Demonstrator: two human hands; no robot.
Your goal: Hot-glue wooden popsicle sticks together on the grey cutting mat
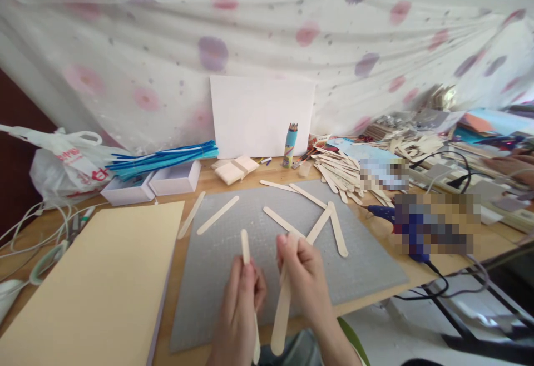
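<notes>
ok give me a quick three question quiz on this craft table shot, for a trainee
1. True or false: the left hand and the right hand each hold a wooden stick.
2. Most of the loose sticks beyond the hands lie on: A) a grey mat B) a plate C) a tray
3. What stands upright just right of the white board?

Key: 1 true; 2 A; 3 the tube of coloured pencils.
</notes>
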